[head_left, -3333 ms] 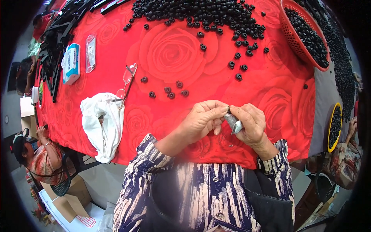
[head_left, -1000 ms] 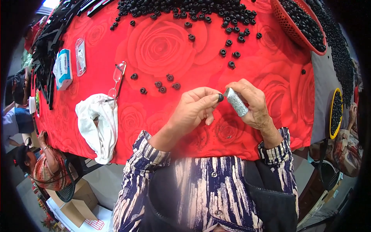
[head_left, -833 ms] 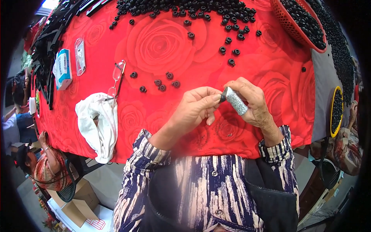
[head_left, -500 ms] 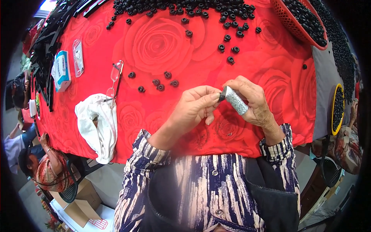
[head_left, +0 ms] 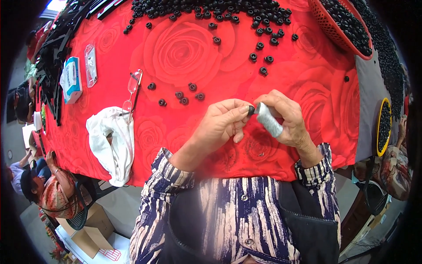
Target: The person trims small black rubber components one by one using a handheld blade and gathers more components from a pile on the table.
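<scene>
Pinched between the thumb and fingertips of my left hand [head_left: 223,121] is a small round black part [head_left: 251,110]. My right hand [head_left: 289,118] is closed around a short tool with a silver-grey wrapped handle [head_left: 270,122]. The narrow end of the tool points at the black part and sits very close to it; I cannot tell whether they touch. Left of my hands, several loose black parts [head_left: 184,100] of the same kind lie on the red rose-patterned tablecloth [head_left: 176,136].
A large heap of black parts [head_left: 202,6] covers the far side. At far right stand a red basket [head_left: 325,26] and a yellow-rimmed tray [head_left: 379,132]. To the left are a white cloth [head_left: 125,154], eyeglasses [head_left: 132,83], a small box [head_left: 71,81] and black strips [head_left: 50,75]. People sit on both sides.
The tool in my right hand has turned and drawn slightly back from the black part, so more of that part shows. My left hand has kept its pinch.
</scene>
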Tool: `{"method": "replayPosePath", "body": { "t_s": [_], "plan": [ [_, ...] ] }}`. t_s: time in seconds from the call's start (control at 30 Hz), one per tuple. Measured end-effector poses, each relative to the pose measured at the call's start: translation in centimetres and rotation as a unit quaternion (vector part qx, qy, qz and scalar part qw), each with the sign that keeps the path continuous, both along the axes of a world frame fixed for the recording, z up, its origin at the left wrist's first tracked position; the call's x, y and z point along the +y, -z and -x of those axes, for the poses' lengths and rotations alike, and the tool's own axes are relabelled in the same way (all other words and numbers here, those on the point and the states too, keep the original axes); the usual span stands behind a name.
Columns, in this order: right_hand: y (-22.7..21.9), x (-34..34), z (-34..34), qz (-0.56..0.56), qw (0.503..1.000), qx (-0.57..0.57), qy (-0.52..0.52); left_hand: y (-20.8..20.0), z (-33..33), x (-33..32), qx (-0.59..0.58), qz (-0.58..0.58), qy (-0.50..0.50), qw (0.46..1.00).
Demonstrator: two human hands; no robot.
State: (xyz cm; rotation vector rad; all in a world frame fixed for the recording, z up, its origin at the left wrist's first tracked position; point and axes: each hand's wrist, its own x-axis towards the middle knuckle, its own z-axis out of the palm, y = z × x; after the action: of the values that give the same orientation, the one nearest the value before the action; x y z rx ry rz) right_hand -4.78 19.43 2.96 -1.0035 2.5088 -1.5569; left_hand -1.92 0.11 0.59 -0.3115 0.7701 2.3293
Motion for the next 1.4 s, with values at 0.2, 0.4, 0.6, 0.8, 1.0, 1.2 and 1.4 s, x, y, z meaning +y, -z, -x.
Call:
{"method": "replayPosePath", "body": {
  "t_s": [0.2,0.4,0.6,0.8,1.0,1.2,1.4],
  "plan": [
    [0.5,-0.8,-0.8,-0.03,0.98,0.195,0.036,0.5,-0.4,0.3,-0.011,-0.063,0.007,0.998],
    [0.4,-1.5,-1.3,-0.045,0.97,0.234,0.046,0.8,-0.5,0.5,-0.014,-0.08,-0.004,0.997],
    [0.9,-1.7,-1.6,-0.042,0.975,0.21,0.053,1.2,-0.7,0.4,-0.003,-0.087,0.0,0.996],
    [1.0,-1.4,-1.0,-0.03,0.983,0.173,0.059,1.4,-0.3,0.7,0.039,-0.089,0.015,0.995],
    [1.9,-1.6,-0.9,-0.029,0.961,0.27,0.048,1.2,-0.2,0.4,0.013,-0.072,0.0,0.997],
    [1.7,-1.4,-1.1,-0.039,0.942,0.33,0.052,1.2,0.0,0.4,0.021,-0.086,-0.006,0.996],
    [2.1,-1.6,-1.1,-0.052,0.95,0.301,0.071,1.8,0.2,0.6,0.053,-0.085,-0.01,0.995]
  ]
}}
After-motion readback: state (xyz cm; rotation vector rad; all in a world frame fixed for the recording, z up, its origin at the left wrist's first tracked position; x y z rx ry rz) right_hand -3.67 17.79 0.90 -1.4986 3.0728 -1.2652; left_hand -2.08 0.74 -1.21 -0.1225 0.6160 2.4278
